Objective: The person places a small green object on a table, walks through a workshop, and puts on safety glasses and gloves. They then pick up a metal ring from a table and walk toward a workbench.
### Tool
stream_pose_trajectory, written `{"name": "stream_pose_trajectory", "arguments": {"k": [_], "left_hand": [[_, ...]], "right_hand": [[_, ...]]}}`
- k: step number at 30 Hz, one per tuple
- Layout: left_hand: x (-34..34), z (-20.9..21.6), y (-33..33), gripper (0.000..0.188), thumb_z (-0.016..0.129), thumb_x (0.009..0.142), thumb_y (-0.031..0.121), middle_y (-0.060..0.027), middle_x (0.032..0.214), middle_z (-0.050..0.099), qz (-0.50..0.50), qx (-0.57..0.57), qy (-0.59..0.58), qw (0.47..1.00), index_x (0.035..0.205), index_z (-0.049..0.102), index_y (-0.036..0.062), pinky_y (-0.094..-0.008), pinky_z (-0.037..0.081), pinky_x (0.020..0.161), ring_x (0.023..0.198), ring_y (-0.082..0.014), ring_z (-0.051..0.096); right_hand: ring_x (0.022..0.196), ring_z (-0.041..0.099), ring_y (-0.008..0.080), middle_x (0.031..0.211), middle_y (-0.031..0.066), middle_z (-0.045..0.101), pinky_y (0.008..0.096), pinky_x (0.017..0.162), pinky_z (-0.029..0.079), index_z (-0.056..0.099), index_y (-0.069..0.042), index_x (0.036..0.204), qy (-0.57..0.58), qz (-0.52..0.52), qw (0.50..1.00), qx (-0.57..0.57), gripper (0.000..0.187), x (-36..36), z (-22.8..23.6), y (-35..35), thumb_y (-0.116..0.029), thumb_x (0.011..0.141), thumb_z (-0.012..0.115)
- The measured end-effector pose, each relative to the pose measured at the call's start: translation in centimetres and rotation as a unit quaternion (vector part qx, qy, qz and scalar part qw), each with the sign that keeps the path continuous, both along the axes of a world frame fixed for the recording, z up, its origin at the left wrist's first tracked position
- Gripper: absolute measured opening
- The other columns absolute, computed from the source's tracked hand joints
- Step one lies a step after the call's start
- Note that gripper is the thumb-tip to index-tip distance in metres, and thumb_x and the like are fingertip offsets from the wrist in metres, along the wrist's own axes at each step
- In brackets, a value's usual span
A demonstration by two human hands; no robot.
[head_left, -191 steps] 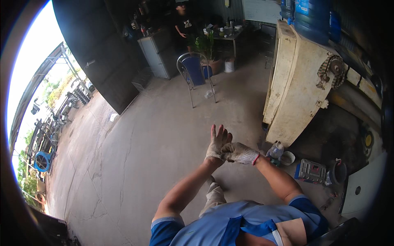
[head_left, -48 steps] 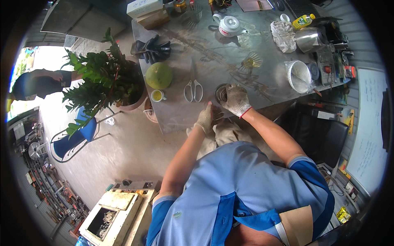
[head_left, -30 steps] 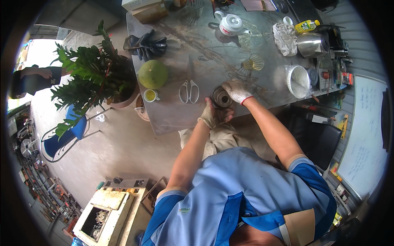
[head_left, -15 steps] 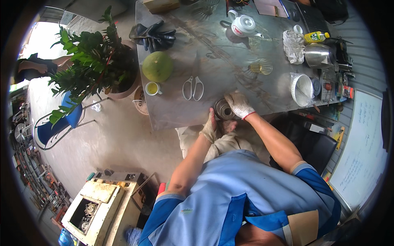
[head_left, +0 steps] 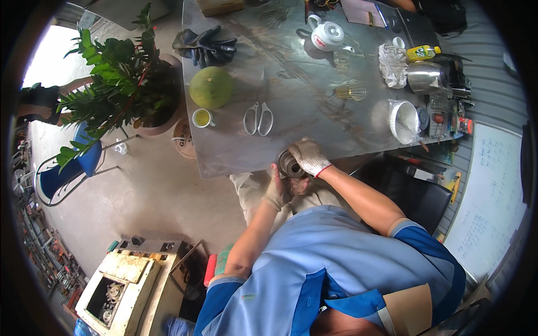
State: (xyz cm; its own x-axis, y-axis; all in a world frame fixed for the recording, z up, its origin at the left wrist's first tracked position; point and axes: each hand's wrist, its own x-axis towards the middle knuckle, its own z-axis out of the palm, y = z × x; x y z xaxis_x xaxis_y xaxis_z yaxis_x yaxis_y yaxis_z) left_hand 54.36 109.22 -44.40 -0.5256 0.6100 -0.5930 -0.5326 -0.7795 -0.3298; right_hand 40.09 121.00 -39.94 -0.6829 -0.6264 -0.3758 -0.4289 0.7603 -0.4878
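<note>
A dark round metal part point(head_left: 290, 164) with stepped rings and a hole in its middle is at the table's near edge, above my lap. My left hand point(head_left: 277, 189), in a pale work glove with reddish fingertips, cups it from the left and below. From the upper right, my right hand point(head_left: 309, 157), in a knitted glove with a red cuff edge, is closed over its rim. The fingers' undersides are hidden. White-handled scissors point(head_left: 258, 119) lie on the table ahead of my left hand.
On the grey table point(head_left: 235, 151) are a green round fruit point(head_left: 210, 88), a cup of yellowish liquid point(head_left: 202, 117), black gloves point(head_left: 206, 46), a white teapot point(head_left: 327, 36) and a plastic-lined bucket point(head_left: 403, 121). A potted plant point(head_left: 159, 115) stands left; an old machine point(head_left: 120, 285) is lower left.
Both hands have brought the metal part a little toward me and to the left, down to the table's near edge. The whole view has shifted slightly left.
</note>
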Motion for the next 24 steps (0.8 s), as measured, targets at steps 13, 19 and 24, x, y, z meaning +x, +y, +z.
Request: {"name": "stream_pose_trajectory", "arguments": {"k": [13,19,24], "left_hand": [[-0.1,1.4,0.5,0.067,0.053,0.095,0.052,-0.0108,0.123,0.060,0.057,-0.301,0.022,0.952,0.136,0.040,0.0005,-0.0389,0.055,0.088,0.105,-0.0233,0.064],[1.7,4.0,-1.1,0.055,0.056,0.098,0.041,-0.0123,0.119,0.061,0.054,-0.322,0.063,0.943,0.130,0.045,-0.0019,-0.0375,0.054,0.092,0.104,-0.0218,0.064],[4.5,5.4,-5.3,0.048,0.058,0.098,0.039,-0.0046,0.108,0.063,0.108,-0.297,0.104,0.943,0.127,0.049,0.0018,-0.0280,0.053,0.081,0.091,-0.0118,0.062]], "right_hand": [[0.101,0.057,0.0420,0.102,0.0216,0.065,0.0502,0.089,0.044,0.066,-0.005,0.102,-0.060,0.018,0.998,0.020,0.043,-1.1,0.6,-0.3,-0.036,0.099,0.036],[0.091,0.059,0.0442,0.098,0.0244,0.065,0.0527,0.082,0.045,0.065,-0.004,0.101,-0.062,-0.019,0.998,0.012,0.041,1.7,2.5,-1.7,-0.034,0.099,0.038],[0.088,0.060,0.0424,0.093,0.0229,0.065,0.0507,0.078,0.047,0.063,-0.005,0.104,0.005,0.046,0.999,0.004,0.028,3.9,6.2,-5.8,-0.024,0.096,0.045]]}}
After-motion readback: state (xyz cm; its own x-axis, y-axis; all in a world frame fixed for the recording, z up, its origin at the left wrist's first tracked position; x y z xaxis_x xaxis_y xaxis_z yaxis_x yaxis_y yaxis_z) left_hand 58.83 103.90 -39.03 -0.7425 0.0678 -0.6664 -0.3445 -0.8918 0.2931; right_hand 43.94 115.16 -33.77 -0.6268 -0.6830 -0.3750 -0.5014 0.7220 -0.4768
